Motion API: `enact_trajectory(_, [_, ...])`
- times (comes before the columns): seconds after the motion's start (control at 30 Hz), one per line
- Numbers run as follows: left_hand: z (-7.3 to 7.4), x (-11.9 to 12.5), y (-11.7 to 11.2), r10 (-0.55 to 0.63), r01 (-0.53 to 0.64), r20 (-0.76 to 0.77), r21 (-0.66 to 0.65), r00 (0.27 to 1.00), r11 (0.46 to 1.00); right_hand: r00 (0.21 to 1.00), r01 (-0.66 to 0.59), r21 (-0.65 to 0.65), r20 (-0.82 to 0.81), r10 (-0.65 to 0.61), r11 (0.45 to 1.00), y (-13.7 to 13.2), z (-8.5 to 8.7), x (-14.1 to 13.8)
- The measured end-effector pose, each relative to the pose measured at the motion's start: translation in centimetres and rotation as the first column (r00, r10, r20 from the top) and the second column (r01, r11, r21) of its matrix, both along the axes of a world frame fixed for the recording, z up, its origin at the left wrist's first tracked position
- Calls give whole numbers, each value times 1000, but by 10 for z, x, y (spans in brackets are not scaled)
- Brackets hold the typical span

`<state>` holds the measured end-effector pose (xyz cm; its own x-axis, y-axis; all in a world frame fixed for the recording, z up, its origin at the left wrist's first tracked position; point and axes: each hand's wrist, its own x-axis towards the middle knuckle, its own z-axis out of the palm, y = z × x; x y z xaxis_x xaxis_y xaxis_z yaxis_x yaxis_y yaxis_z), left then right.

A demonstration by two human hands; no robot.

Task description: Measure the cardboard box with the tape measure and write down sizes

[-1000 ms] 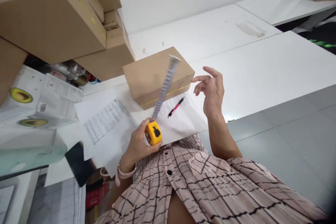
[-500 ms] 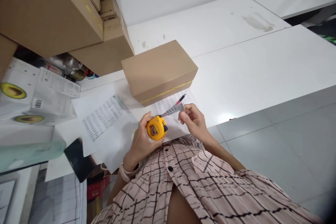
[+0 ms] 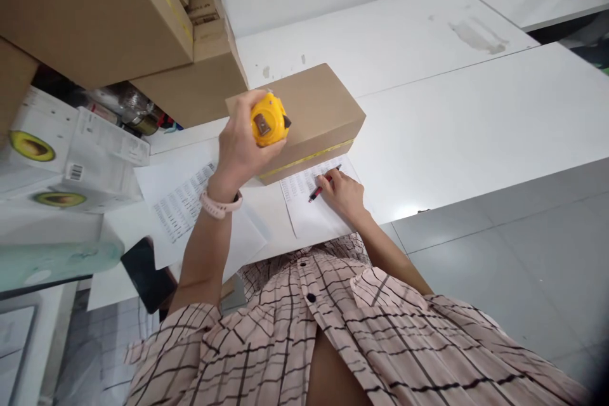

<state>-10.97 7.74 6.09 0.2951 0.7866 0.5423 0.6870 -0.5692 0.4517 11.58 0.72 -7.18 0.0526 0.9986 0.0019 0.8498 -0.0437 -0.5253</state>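
Observation:
My left hand [image 3: 240, 143] is wrapped round a yellow tape measure [image 3: 269, 120], raised above the left part of a closed brown cardboard box [image 3: 314, 104]. No length of blade shows outside its case. In front of the box, my right hand [image 3: 343, 195] has its fingers closed at a red and black pen [image 3: 314, 193], which lies slantwise over a printed sheet [image 3: 304, 216]. The box covers the far edge of that sheet.
More printed papers [image 3: 178, 209] lie to the left, near a dark phone [image 3: 147, 276] and a pale green bottle [image 3: 61, 263]. White boxes with avocado pictures [image 3: 71, 165] and large stacked cartons [image 3: 95, 19] stand on the left. The white table [image 3: 451, 120] extends right.
The tape blade, pulled out between my hands before, is back in its case. My left hand has lifted the tape measure up over the box. My right hand has moved onto the pen.

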Motion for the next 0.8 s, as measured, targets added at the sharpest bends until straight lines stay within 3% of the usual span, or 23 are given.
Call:
enact_trajectory(0.1, [-16,6,29,-51,47,-82,-45,995,998,996,-30,-26,78,32,999,0,2,-3])
enact_trajectory(0.2, [-24,6,27,-19,21,-71,36,997,999,993,-64,-73,90,71,995,0,4,4])
enact_trajectory(0.33, [-43,7,-31,49,-59,63,165,997,985,989,-118,-60,-93,112,991,-5,5,24])
enact_trajectory(0.43, [-79,11,-88,-11,7,58,66,998,998,974,-156,-32,-170,148,987,-13,4,37])
enact_trajectory(0.53, [-120,16,-133,-46,47,15,-71,999,996,970,-218,13,-108,218,976,-19,5,39])
enact_trajectory(0.67, [-152,20,-160,-168,111,-279,-207,945,972,988,-151,-57,-23,150,987,-12,11,20])
enact_trajectory(0.73, [-158,20,-163,-218,102,-455,-266,863,959,993,-96,-96,60,102,991,-4,12,7])
enact_trajectory(0.8, [-159,19,-164,-227,84,-537,-277,813,957,985,-107,-122,123,122,987,2,11,-4])
